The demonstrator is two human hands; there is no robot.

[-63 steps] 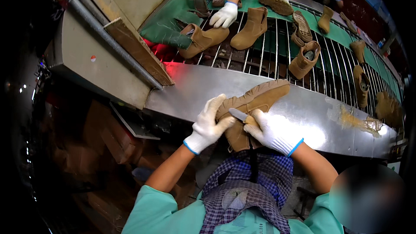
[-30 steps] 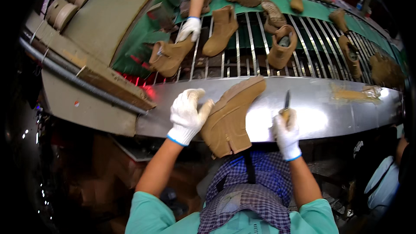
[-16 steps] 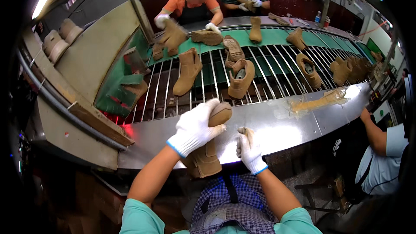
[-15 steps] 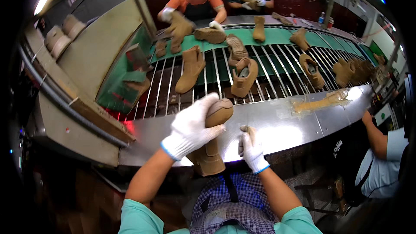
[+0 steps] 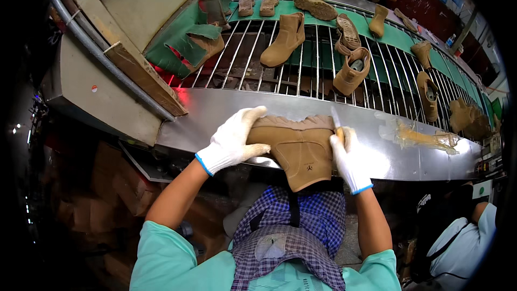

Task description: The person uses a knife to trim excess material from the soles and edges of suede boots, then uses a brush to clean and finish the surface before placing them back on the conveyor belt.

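A tan ankle boot [image 5: 301,153] is held on its side over the near edge of the metal ledge, toe to the left and shaft hanging toward me. The rough, wavy-edged sole faces away from me. My left hand [image 5: 234,139], in a white knit glove, is closed round the toe. Gloved likewise, my right hand [image 5: 350,159] is at the heel, closed on a small tool with a tan handle [image 5: 340,133] and a slim pale blade-like tip [image 5: 335,116]. The tip points up beside the heel; whether it touches the boot I cannot tell.
Beyond the ledge [image 5: 226,105] runs a bar conveyor [image 5: 293,83] with a green strip, carrying tan boots [image 5: 285,40] and loose soles [image 5: 347,32]. A pipe-edged machine housing [image 5: 107,97] stands left. Two people work across; another person [image 5: 458,242] sits at right.
The boot has turned from upright to sideways, sole away from me. My right hand has come to its heel, the tool now visible. My view has shifted left; the person opposite now handles another boot.
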